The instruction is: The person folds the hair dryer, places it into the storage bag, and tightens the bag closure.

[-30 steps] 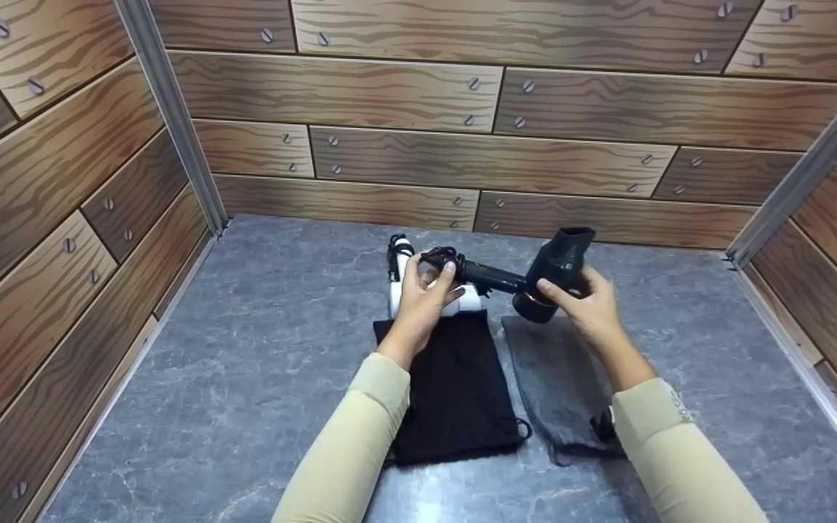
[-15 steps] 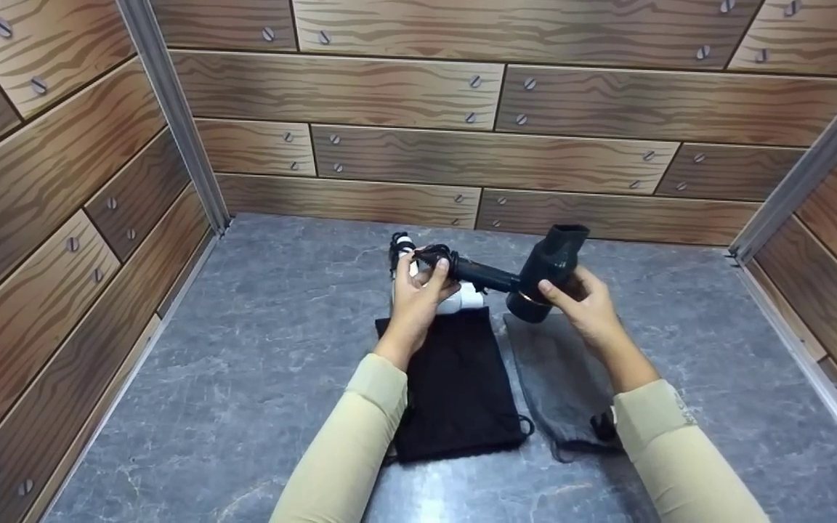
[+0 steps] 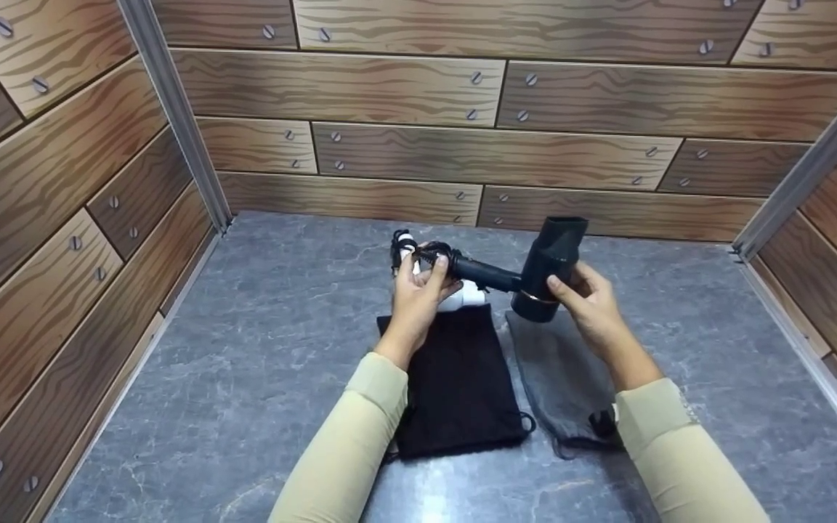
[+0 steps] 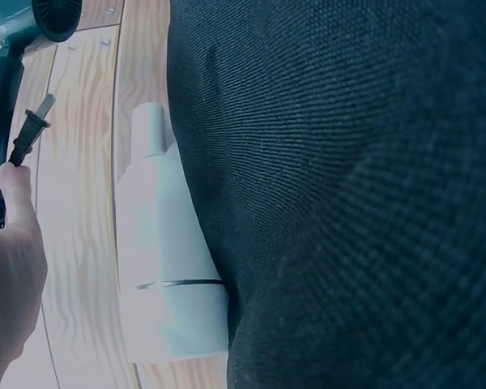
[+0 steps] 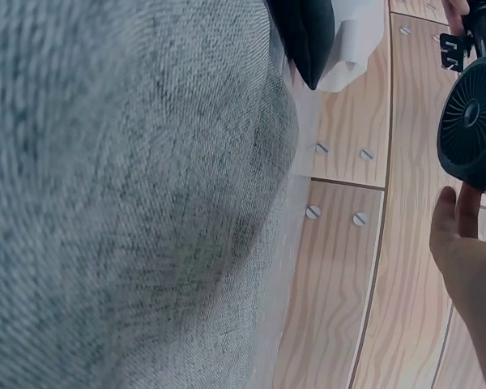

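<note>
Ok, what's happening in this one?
A person holds a black hair dryer above the table with both hands. The right hand grips its body; the left hand holds the handle end with the wrapped cord. Below lie a black pouch, a grey pouch and a white hair dryer.

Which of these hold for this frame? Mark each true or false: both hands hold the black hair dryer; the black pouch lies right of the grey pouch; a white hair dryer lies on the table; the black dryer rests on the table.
1. Both hands, left hand and right hand, hold the black hair dryer: true.
2. The black pouch lies right of the grey pouch: false, it lies left.
3. A white hair dryer lies on the table: true.
4. The black dryer rests on the table: false, it is held above it.
</note>
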A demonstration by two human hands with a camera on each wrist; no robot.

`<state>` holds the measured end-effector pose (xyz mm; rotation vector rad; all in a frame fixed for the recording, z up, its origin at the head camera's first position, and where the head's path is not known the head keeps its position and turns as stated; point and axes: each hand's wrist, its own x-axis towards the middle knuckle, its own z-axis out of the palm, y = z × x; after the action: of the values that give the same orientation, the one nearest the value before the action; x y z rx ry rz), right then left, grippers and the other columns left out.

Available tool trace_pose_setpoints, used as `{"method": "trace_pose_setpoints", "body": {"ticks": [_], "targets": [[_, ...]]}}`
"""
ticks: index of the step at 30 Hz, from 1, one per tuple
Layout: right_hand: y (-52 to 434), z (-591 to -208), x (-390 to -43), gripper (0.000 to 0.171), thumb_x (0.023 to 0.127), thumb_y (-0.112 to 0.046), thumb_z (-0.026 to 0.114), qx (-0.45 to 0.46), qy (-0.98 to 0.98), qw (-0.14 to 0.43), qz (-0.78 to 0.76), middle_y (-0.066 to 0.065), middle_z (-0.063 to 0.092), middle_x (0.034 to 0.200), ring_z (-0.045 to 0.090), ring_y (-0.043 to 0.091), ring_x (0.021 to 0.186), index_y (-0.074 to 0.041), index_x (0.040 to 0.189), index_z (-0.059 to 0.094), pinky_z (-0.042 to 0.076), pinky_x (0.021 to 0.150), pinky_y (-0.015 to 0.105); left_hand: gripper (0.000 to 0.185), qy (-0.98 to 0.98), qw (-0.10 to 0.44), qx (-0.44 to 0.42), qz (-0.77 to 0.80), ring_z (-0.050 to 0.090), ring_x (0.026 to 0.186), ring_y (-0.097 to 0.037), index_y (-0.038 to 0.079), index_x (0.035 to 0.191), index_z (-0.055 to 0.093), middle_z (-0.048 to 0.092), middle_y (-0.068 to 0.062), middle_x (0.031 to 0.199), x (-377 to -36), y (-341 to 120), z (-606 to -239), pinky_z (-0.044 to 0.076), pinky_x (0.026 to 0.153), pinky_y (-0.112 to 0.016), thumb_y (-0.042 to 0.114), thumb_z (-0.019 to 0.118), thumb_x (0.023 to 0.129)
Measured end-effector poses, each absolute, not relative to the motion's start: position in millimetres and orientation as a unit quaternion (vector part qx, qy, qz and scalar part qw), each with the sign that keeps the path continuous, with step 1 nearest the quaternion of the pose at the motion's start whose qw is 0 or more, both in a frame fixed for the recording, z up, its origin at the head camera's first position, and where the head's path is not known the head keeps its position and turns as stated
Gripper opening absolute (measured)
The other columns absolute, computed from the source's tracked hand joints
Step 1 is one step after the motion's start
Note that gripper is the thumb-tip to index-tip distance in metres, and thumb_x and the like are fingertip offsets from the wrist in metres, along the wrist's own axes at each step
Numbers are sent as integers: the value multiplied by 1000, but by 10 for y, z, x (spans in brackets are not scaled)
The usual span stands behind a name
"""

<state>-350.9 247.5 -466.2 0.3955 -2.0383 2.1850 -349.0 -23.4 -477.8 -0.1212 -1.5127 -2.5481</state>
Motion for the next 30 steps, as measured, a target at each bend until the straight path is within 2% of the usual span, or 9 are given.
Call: {"method": "trace_pose_setpoints", "body": {"ticks": [6, 12, 18, 23, 26, 30], "targets": [[2431, -4626, -3497, 31, 105, -5, 63, 127, -618, 22, 776, 6, 70, 118, 72, 18, 110, -16, 134, 67, 64, 92, 36, 53, -514, 96, -38, -851, 80, 94, -25, 0, 154, 39, 77, -26, 109, -3502, -237, -4746, 65, 89, -44, 12, 62, 108], [2433, -4672, -3486, 30, 106, -7, 62, 110, -619, 13, 778, 6, 71, 118, 72, 19, 110, -15, 134, 66, 64, 92, 40, 43, -527, 99, -35, -843, 80, 91, -22, -1, 145, 44, 78, -24, 105, -3480, -228, -4767, 65, 89, -44, 10, 63, 107], [2455, -4709, -3458, 37, 108, -14, 61, 106, -633, 0, 767, 6, 70, 123, 71, 20, 114, -10, 144, 59, 64, 92, 44, 55, -539, 96, -27, -836, 80, 90, -21, -4, 152, 35, 77, -28, 108, -3464, -222, -4783, 65, 88, -42, 10, 63, 107], [2467, -4717, -3440, 36, 108, -14, 62, 102, -632, -5, 768, 7, 71, 122, 72, 22, 112, -8, 143, 59, 65, 91, 44, 65, -541, 90, -32, -835, 80, 89, -21, -3, 159, 28, 77, -28, 108, -3455, -226, -4781, 65, 88, -42, 11, 64, 106], [2472, -4726, -3432, 34, 107, -13, 64, 97, -631, -16, 770, 6, 72, 119, 74, 22, 110, -10, 140, 62, 64, 91, 44, 63, -536, 84, -29, -840, 80, 88, -20, -3, 158, 30, 77, -26, 108, -3452, -236, -4809, 65, 88, -42, 10, 64, 106], [2487, -4725, -3429, 33, 106, -14, 66, 91, -634, -32, 767, 6, 73, 118, 74, 23, 109, -13, 138, 64, 64, 91, 45, 51, -528, 77, -29, -846, 79, 87, -20, -3, 149, 39, 76, -27, 111, -3449, -250, -4838, 65, 88, -44, 9, 64, 106]]}}
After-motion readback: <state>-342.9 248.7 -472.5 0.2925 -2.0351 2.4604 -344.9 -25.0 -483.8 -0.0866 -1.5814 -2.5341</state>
